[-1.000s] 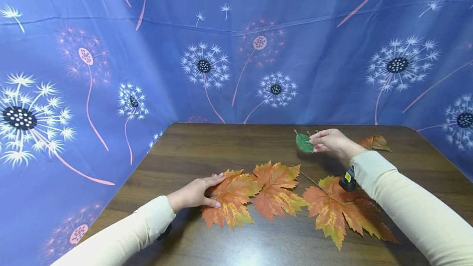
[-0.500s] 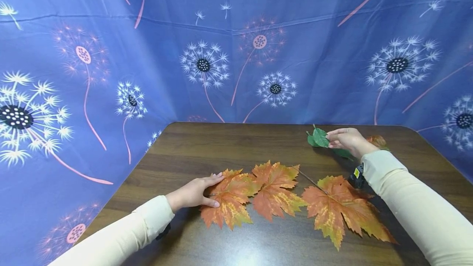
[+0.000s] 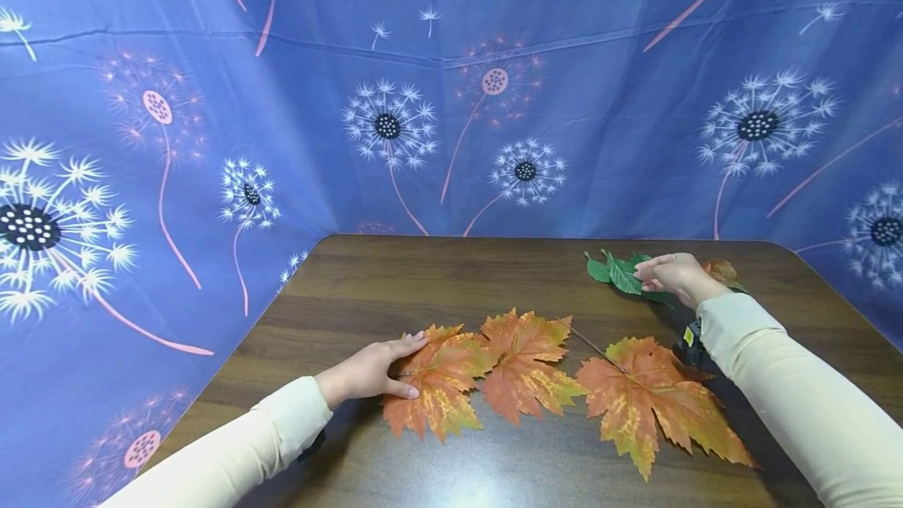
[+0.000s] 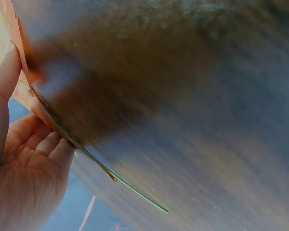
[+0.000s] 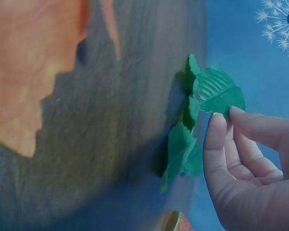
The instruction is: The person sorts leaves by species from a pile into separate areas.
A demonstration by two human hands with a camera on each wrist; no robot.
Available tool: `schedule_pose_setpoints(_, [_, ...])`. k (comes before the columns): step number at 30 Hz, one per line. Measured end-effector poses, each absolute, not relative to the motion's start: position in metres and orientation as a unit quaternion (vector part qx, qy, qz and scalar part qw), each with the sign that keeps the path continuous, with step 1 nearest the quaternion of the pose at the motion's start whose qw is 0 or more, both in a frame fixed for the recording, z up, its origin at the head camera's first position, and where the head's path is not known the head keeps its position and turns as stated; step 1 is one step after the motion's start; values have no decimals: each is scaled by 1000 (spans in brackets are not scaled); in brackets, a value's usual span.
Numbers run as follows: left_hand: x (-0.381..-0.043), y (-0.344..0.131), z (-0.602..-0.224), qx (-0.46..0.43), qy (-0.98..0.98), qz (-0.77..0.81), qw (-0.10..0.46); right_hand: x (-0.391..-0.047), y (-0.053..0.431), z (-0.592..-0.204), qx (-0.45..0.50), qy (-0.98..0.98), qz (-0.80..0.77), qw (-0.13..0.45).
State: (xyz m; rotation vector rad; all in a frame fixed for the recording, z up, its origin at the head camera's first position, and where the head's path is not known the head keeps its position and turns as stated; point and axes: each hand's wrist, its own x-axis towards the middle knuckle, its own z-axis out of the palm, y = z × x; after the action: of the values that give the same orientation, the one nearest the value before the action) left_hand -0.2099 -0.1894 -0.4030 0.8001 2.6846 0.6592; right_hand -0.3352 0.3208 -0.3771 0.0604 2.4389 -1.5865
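Near the back right of the table, my right hand (image 3: pixel 679 274) pinches a green artificial leaf (image 3: pixel 622 276) between thumb and fingertips. In the right wrist view the held leaf (image 5: pixel 219 89) overlaps other green leaves (image 5: pixel 183 149) clustered close over the tabletop. My left hand (image 3: pixel 368 369) rests on the leftmost orange maple leaf (image 3: pixel 451 386), thumb and forefinger spread apart. The left wrist view shows that leaf edge-on, its thin green stem (image 4: pixel 139 194) running past the fingers. Another maple leaf (image 3: pixel 525 367) lies in the middle, and a larger one (image 3: pixel 652 398) on the right.
A brown stem (image 3: pixel 596 347) runs between the middle and right maple leaves. Behind my right wrist lies a smaller orange leaf (image 3: pixel 721 271). The brown wooden table (image 3: pixel 423 273) meets a blue dandelion-print curtain (image 3: pixel 600 100) at its back edge.
My right hand has moved right with the green leaf, then slightly lower, bringing it among the other green leaves at the back. The left hand stays on its maple leaf.
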Motion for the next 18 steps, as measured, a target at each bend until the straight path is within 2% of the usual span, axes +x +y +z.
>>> schedule_pose_setpoints(11, [-208,-189,-401,270,923,236,141,-332,324,-380,48,829,-538,145])
schedule_pose_setpoints(18, [-208,-189,-401,264,924,236,145,-331,328,-384,35,843,-516,143])
